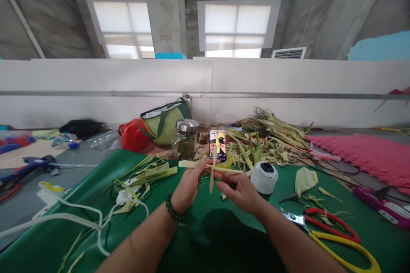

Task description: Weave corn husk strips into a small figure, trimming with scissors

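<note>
Pale corn husk strips [212, 182], crossed in a plus shape, are held up in front of a phone [218, 141]. My left hand [189, 182], with a dark green bead bracelet [174, 208] at the wrist, grips the strips near their crossing. On the other side, my right hand [242, 190] has its fingers closed on the right-pointing strip. Just beyond this hand stands a spool of white thread [265, 184]. Scissors [303, 220] with one red and one yellow handle lie by my right forearm.
A green mat [153, 209] covers the work surface. Husk pieces [160, 175] and a white cable [67, 221] lie left. Behind stand a lidded glass jar [186, 143], a green bag [163, 123] and a husk heap [275, 132]. A magenta tool [381, 209] lies at far right.
</note>
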{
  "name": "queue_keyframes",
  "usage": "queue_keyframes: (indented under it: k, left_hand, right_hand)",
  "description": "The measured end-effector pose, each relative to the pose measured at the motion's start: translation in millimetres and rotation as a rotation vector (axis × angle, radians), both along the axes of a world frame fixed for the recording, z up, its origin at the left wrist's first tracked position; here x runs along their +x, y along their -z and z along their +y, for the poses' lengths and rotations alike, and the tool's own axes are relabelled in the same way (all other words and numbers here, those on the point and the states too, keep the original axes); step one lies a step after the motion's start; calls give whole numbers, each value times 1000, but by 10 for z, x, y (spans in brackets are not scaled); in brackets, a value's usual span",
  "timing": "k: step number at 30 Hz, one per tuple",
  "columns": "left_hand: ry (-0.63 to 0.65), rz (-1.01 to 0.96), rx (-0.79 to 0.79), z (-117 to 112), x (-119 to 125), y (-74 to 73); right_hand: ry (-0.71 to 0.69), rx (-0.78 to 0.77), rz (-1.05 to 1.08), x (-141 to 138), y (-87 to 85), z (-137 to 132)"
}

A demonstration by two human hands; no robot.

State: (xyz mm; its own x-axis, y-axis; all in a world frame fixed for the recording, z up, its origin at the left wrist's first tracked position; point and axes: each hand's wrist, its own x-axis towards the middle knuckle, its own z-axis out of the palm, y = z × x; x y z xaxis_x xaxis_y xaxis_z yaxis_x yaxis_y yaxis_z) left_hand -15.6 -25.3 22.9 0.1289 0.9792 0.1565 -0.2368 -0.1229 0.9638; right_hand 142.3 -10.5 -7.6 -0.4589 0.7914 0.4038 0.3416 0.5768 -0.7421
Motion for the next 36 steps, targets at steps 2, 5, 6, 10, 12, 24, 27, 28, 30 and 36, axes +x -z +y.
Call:
queue_keyframes:
  k: [2,5,6,10,12,24,27,28,30,36]
  left_hand:
    - [-33,124,53,9,-37,-30]
    - [-71,229,94,27,-61,-45]
    - [-64,240,103,36,-61,-40]
    - [57,340,164,66,-51,17]
    - [99,442,231,76,-49,50]
    - [142,493,233,82,-36,92]
    - [175,524,150,167,-42,188]
    - [184,521,133,199,-49,209]
    - [222,502,103,250,-63,212]
    - [262,395,-38,276,-27,47]
  right_hand:
    - [4,1,28,143,-56,76]
    - [112,0,244,301,-134,181]
    - [144,-4,313,317,-152,203]
    - [103,-45,168,188,-184,215]
    - [74,-33,17,88,-201,203]
    - [152,154,-18,66,-95,236]
    - [124,63,94,50,132,318]
    - [120,45,117,45,189,347]
    - [125,14,163,40,262,398]
    - [87,-186,278,72,263,454]
